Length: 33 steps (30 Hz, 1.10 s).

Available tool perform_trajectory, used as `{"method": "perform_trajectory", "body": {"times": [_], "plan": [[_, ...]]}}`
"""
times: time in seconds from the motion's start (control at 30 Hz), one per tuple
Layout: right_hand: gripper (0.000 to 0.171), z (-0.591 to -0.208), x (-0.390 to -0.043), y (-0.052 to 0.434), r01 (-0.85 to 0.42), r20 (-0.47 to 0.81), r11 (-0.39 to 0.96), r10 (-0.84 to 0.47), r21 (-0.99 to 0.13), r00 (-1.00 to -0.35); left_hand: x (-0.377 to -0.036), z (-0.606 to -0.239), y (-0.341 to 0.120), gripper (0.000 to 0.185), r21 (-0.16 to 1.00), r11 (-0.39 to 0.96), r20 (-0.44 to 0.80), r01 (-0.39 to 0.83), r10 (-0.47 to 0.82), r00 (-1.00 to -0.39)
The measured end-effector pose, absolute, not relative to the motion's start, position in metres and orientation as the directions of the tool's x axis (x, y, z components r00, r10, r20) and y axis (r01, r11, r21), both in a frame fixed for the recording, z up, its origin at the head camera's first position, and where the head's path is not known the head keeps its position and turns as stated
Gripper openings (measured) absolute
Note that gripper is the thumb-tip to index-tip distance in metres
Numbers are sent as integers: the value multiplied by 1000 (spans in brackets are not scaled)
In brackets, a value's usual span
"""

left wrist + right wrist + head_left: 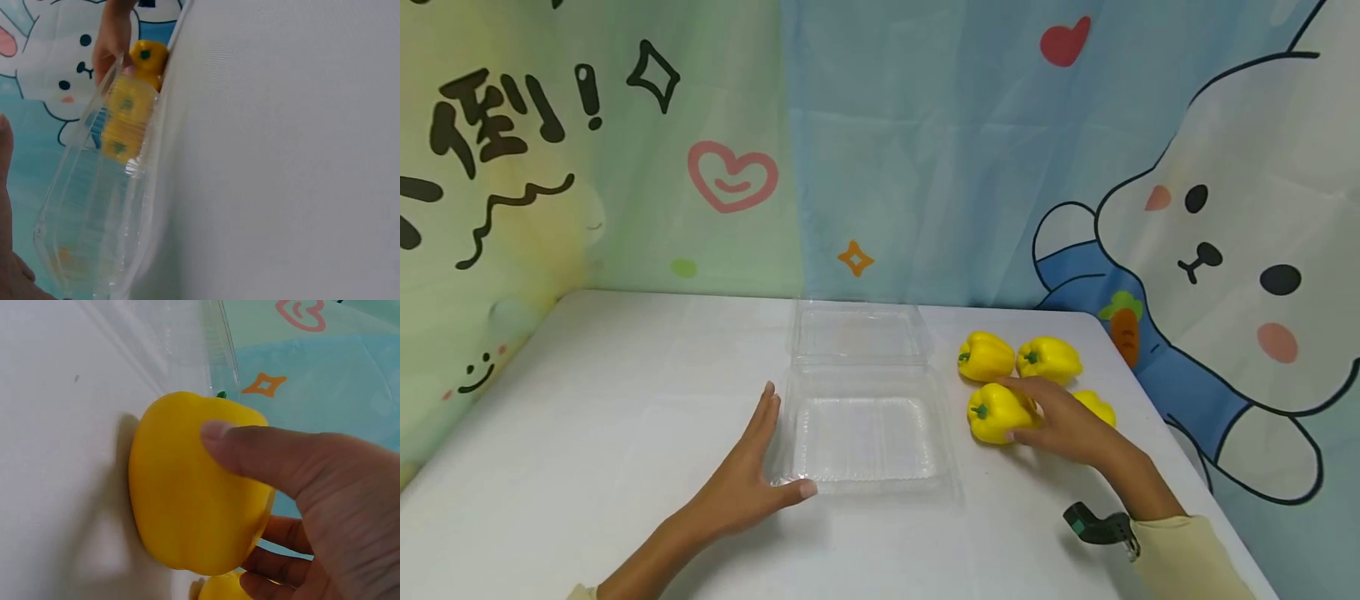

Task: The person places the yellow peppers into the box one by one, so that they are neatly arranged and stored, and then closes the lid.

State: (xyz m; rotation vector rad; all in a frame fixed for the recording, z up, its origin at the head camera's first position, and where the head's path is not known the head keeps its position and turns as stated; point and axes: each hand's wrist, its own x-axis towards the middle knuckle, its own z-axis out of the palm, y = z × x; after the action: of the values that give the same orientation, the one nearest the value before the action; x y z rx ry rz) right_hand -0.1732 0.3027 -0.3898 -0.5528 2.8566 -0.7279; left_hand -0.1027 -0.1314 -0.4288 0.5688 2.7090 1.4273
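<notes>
Fingers (250, 447) of right hand (1063, 425) curled round nearest yellow pepper (996, 412), stem toward clear clamshell box (865, 433) lying leftward. Left hand (741, 483) spread flat, bracing box edge. Three more peppers (1048, 358) beyond, on worktop (610, 400).

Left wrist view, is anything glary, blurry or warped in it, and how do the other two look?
Left wrist view: glare spot on the clear box, which blurs and warps the peppers behind its wall. Right wrist view: held pepper sharp, soft shadow on the table. Head view: even light, faint shadows, box hard to make out against white.
</notes>
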Motion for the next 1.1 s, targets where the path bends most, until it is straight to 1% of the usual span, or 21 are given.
{"method": "perform_trajectory", "body": {"times": [0.1,0.23,0.47,0.7,0.9,1.1], "plan": [[69,-392,-173,301,-323,-34,814,-386,-483,-922,-102,-432,-129,117,816,496,143,296,323,-936],[70,-390,-171,300,-319,-40,821,-381,-474,-924,-102,-435,-123,124,823,484,146,297,325,-934],[71,-389,-169,299,-321,-38,816,-385,-480,-922,-100,-442,-119,132,836,457,181,303,292,-939],[72,-392,-169,299,-307,-32,823,-366,-478,-930,-100,-448,-116,129,828,457,211,324,280,-936],[76,-397,-168,300,-292,-27,815,-352,-501,-936,-100,-447,-115,127,831,464,198,308,271,-942],[75,-399,-167,298,-303,-1,791,-358,-531,-934,-100,-446,-114,126,834,467,186,295,265,-946]]}}
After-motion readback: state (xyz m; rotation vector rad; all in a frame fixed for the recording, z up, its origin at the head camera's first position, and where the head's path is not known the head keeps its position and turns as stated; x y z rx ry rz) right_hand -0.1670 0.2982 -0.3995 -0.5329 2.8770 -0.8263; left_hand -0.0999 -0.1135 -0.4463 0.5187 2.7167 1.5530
